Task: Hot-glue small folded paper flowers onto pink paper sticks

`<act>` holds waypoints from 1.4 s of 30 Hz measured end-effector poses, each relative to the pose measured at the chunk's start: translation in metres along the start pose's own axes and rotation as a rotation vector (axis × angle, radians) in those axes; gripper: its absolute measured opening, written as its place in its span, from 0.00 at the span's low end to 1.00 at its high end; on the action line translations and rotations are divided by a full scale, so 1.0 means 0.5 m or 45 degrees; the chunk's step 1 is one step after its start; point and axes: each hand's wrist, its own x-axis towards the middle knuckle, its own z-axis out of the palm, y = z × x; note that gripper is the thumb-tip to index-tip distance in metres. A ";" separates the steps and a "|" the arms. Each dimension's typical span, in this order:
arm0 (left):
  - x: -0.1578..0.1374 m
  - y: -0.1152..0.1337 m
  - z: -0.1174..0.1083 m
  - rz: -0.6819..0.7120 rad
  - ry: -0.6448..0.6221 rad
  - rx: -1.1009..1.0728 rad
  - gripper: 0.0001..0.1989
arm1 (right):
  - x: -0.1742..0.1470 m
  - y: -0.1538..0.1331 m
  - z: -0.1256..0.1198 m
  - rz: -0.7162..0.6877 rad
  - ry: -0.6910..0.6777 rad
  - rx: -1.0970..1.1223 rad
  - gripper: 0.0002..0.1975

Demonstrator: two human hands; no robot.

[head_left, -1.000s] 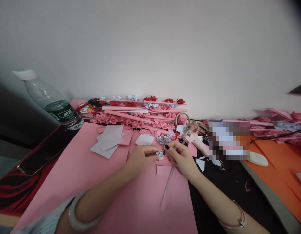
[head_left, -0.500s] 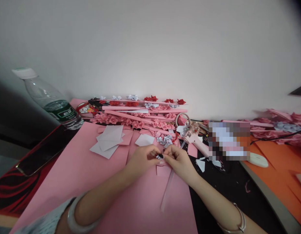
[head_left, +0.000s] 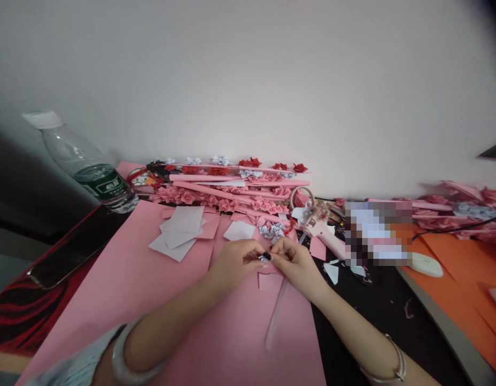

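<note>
Above the pink sheet [head_left: 183,321], my left hand [head_left: 240,261] and my right hand [head_left: 295,264] meet with their fingertips pinched together. A small bit of white paper [head_left: 263,258] shows at the left fingertips; dark nails and fingers hide most of it. My right thumb and forefinger close at its right side, and their exact grip is hidden. Just beyond the hands lie white paper flowers [head_left: 272,230]. Below my right hand a translucent stick [head_left: 275,319] slants across the pink sheet. A small pink paper square [head_left: 269,282] lies just under the fingers.
White paper squares [head_left: 179,244] lie to the left. Behind are pink paper rolls [head_left: 240,178] and red flowers [head_left: 250,162]. A pale glue gun [head_left: 330,239], tape roll [head_left: 301,198] and mouse [head_left: 426,265] are to the right. A bottle [head_left: 103,182] and a phone [head_left: 67,252] are left.
Both hands stay pinched in the same place, with only a slight shift of the fingers about the white paper. The whole view has drifted very slightly.
</note>
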 end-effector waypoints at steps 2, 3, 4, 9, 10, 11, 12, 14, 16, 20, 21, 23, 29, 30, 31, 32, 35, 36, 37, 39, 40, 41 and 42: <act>-0.001 0.002 0.000 0.007 0.009 0.001 0.02 | 0.000 0.000 0.000 0.007 -0.008 0.001 0.10; -0.001 0.003 0.000 0.012 0.012 0.004 0.02 | 0.000 0.000 -0.001 0.011 -0.019 0.006 0.11; -0.001 0.004 0.000 0.018 0.012 0.006 0.02 | 0.000 0.000 -0.001 0.016 -0.034 0.014 0.11; 0.000 0.004 0.000 0.029 0.002 0.021 0.02 | 0.001 -0.003 -0.004 0.011 -0.084 0.060 0.13; 0.000 0.004 0.000 0.028 0.001 0.023 0.03 | 0.002 -0.004 -0.005 0.012 -0.085 0.058 0.13; 0.000 0.004 -0.001 0.026 -0.001 0.022 0.03 | 0.002 -0.005 -0.006 0.014 -0.087 0.053 0.13; 0.000 0.004 -0.001 0.025 -0.004 0.021 0.03 | 0.002 -0.007 -0.007 0.016 -0.090 0.048 0.13; -0.001 0.005 -0.001 0.022 -0.006 0.012 0.03 | 0.003 -0.011 -0.008 0.016 -0.099 0.043 0.13; -0.002 0.006 -0.001 0.016 -0.006 -0.005 0.04 | 0.003 -0.014 -0.008 0.012 -0.103 0.065 0.14; -0.001 0.008 0.000 0.004 -0.009 -0.053 0.05 | 0.001 -0.010 -0.007 0.038 -0.111 0.200 0.17; 0.000 0.007 0.000 0.002 -0.009 -0.062 0.04 | 0.001 -0.007 -0.007 0.059 -0.109 0.267 0.17; 0.003 0.003 0.000 -0.024 -0.003 -0.116 0.04 | 0.001 -0.001 -0.006 0.095 -0.093 0.402 0.17; 0.011 -0.012 0.003 -0.148 -0.039 -0.481 0.10 | 0.003 0.003 -0.004 0.103 -0.036 0.587 0.18; 0.012 -0.013 0.002 -0.157 -0.028 -0.502 0.10 | 0.003 0.003 -0.003 0.104 -0.028 0.605 0.18; 0.013 -0.013 0.001 -0.169 -0.010 -0.512 0.09 | 0.002 0.003 -0.003 0.103 -0.017 0.621 0.18; 0.014 -0.012 0.000 -0.187 0.009 -0.518 0.08 | 0.001 0.003 -0.002 0.100 -0.006 0.634 0.18; 0.017 -0.009 -0.003 -0.249 0.046 -0.531 0.07 | -0.003 -0.001 -0.002 0.092 0.022 0.658 0.16; 0.018 -0.009 -0.004 -0.262 0.050 -0.540 0.07 | -0.004 -0.004 -0.002 0.088 0.033 0.665 0.15; 0.019 -0.010 -0.004 -0.268 0.050 -0.550 0.07 | -0.006 -0.009 -0.003 0.086 0.046 0.678 0.15; 0.021 -0.016 -0.003 -0.265 0.052 -0.570 0.07 | -0.008 -0.019 -0.006 0.091 0.073 0.734 0.14; 0.021 -0.020 -0.003 -0.260 0.054 -0.581 0.08 | -0.009 -0.024 -0.009 0.098 0.080 0.776 0.13; 0.022 -0.024 -0.002 -0.254 0.057 -0.592 0.08 | -0.008 -0.029 -0.012 0.106 0.081 0.823 0.13; 0.023 -0.028 -0.001 -0.246 0.062 -0.601 0.09 | -0.007 -0.033 -0.016 0.111 0.075 0.868 0.12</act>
